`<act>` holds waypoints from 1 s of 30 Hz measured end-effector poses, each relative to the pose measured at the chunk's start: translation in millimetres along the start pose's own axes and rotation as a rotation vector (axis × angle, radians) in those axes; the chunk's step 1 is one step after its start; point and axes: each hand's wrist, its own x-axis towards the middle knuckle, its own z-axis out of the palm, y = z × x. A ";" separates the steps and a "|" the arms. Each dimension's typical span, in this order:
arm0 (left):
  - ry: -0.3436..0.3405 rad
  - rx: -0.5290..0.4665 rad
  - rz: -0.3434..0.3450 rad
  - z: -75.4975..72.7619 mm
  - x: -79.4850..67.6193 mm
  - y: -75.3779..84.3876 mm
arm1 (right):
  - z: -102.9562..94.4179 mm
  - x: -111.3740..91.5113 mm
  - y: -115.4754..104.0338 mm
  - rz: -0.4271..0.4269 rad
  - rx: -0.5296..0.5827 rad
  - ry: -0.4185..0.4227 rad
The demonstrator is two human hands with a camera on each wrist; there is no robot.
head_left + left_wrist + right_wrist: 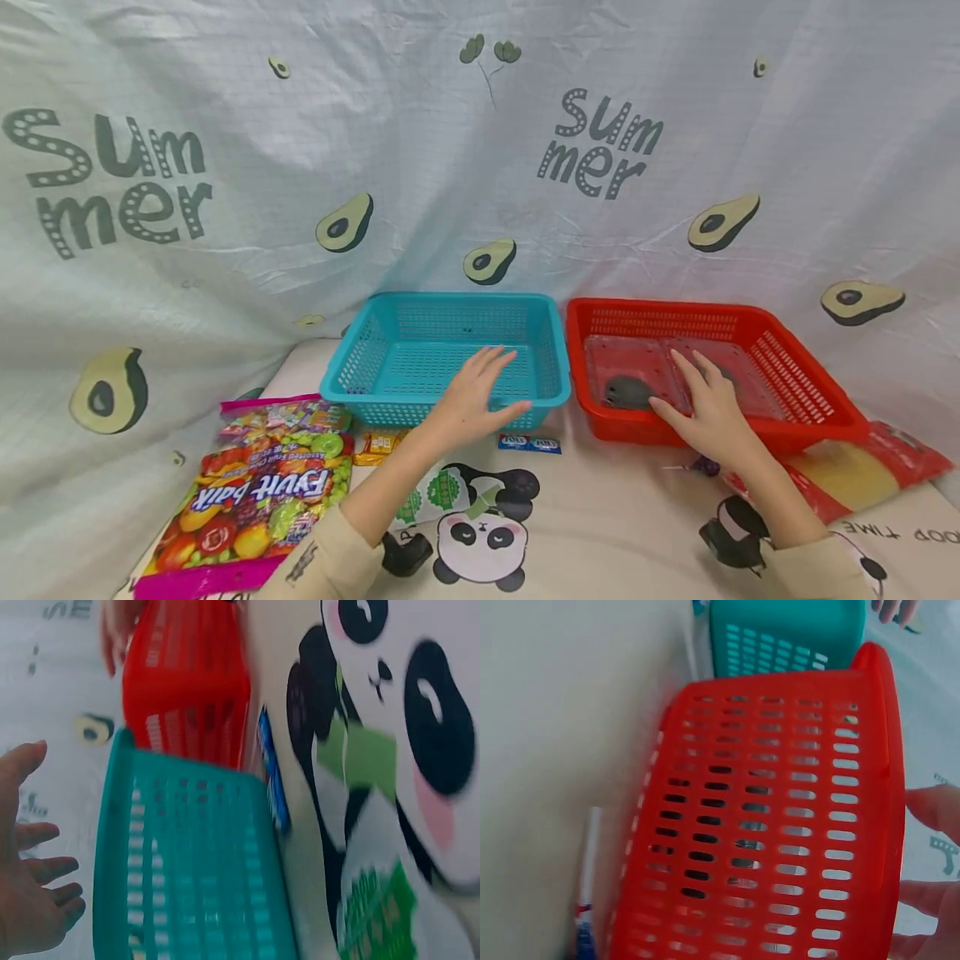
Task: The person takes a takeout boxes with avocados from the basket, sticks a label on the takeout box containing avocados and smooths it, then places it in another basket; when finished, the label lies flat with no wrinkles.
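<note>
My left hand (467,402) reaches over the near side of a turquoise plastic basket (450,297), its fingers spread and nothing in them. In the left wrist view, that hand hangs beside the basket's rim, thumb apart from the other fingers. To the right, my right hand (716,417) is spread over the near side of a red plastic basket (660,307). Clear plastic boxes (626,354) lie in the red basket, partly hidden by the hand. A dark grey rounded thing (628,392) shows at the left box. The right wrist view has the fingers just past the red rim.
A large fruit candy bag (262,492) lies at the left, near orange packets (377,447). A small blue packet (529,443) sits before the turquoise basket. Near the red basket are a purple-wrapped lollipop (703,465) and a red-and-yellow bag (855,471). A printed curtain (420,167) hangs behind.
</note>
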 end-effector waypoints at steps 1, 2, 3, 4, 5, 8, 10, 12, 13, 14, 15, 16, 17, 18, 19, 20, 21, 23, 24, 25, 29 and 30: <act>-0.012 0.004 0.019 3.9 4.8 4.4 | -1.3 5.5 0.6 0.006 0.001 -0.020; -0.024 -0.003 0.032 7.9 9.5 8.8 | -2.7 10.8 1.6 0.016 0.003 -0.041; -0.039 -0.020 0.041 11.5 14.3 13.5 | -4.0 16.3 2.7 0.025 0.002 -0.064; -0.053 -0.047 0.041 15.2 19.2 18.0 | -5.0 21.6 4.1 0.033 0.000 -0.084; -0.067 -0.087 0.032 18.6 24.2 22.7 | -5.7 26.5 5.7 0.042 0.000 -0.103; -0.102 -0.248 -0.015 27.9 41.0 36.9 | -5.1 38.4 11.7 0.075 0.001 -0.146; -0.119 -0.361 -0.049 33.7 52.4 46.0 | -2.0 43.9 16.1 0.089 -0.011 -0.155; -0.136 -0.455 -0.088 39.5 63.9 54.8 | 2.4 48.4 19.7 0.103 -0.038 -0.163; -0.148 -0.496 -0.103 42.6 69.2 58.3 | 4.5 49.9 20.7 0.109 -0.059 -0.173; -0.161 -0.535 -0.123 45.9 74.0 61.8 | 6.3 51.1 21.2 0.111 -0.080 -0.184; -0.174 -0.575 -0.147 49.1 78.3 65.1 | 7.8 51.9 20.9 0.123 -0.092 -0.202; -0.191 -0.608 -0.171 52.0 82.5 68.0 | 9.0 52.8 20.3 0.133 -0.107 -0.223; -0.204 -0.633 -0.205 55.3 86.7 71.0 | 9.9 53.9 19.5 0.144 -0.117 -0.241; -0.214 -0.659 -0.241 58.8 90.5 73.4 | 10.3 54.4 18.4 0.152 -0.124 -0.259; -0.221 -0.672 -0.273 61.9 94.0 76.2 | 10.8 55.2 18.3 0.158 -0.131 -0.269; -0.221 -0.671 -0.309 64.9 97.3 79.3 | 11.1 55.9 17.9 0.164 -0.132 -0.276; -0.218 -0.661 -0.340 67.9 100.6 82.4 | 11.5 56.7 18.3 0.170 -0.133 -0.284; -0.205 -0.625 -0.391 74.0 106.4 88.3 | 11.6 58.0 19.2 0.179 -0.135 -0.298; -0.202 -0.606 -0.408 76.7 108.8 91.4 | 11.5 58.5 19.8 0.181 -0.136 -0.303; -0.204 -0.584 -0.427 79.1 110.5 94.7 | 11.4 58.7 20.3 0.190 -0.133 -0.311; -0.245 -0.521 -0.524 88.6 115.0 103.8 | 11.5 57.6 22.5 0.205 -0.127 -0.357; -0.255 -0.510 -0.545 90.7 115.4 105.4 | 12.0 57.1 23.6 0.200 -0.125 -0.362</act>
